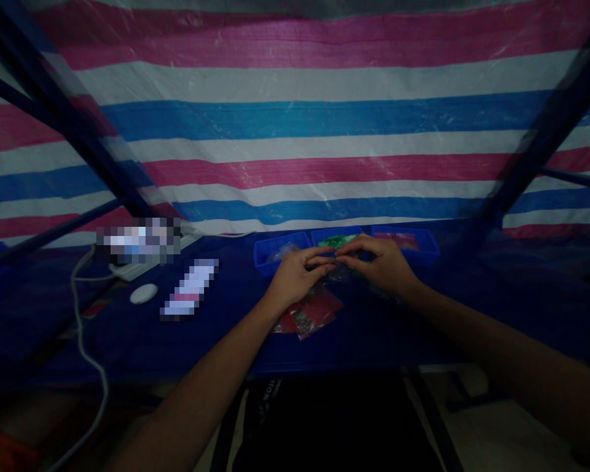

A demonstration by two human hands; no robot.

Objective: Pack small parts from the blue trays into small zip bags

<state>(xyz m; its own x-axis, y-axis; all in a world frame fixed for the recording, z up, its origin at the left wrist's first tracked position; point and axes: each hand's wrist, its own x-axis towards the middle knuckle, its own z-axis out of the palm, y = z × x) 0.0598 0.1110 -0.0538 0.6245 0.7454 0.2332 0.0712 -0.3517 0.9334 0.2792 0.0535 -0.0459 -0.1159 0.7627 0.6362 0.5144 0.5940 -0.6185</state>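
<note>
Over the blue table [373, 334], my left hand [299, 275] and my right hand [381, 259] meet fingertip to fingertip. Both are closed in a pinch; whatever sits between the fingers is too small and dark to name. Just below the fingertips lies some clear plastic [338, 274]. Red-and-clear small plastic bags [314, 311] lie beside my left wrist, partly overlapping. Behind the hands stand three blue trays: the left tray [268, 267] holds clear plastic pieces, the middle tray [319, 234] holds green items [335, 242], and the right tray [430, 248] holds red packets [398, 240].
On the left lie a blurred-out phone [191, 288], a white round object [143, 294] and a white power strip [142, 263]. A pale cable [81, 328] runs down over the table's edge. Striped plastic sheeting [295, 118] hangs behind, between dark frame posts [535, 124].
</note>
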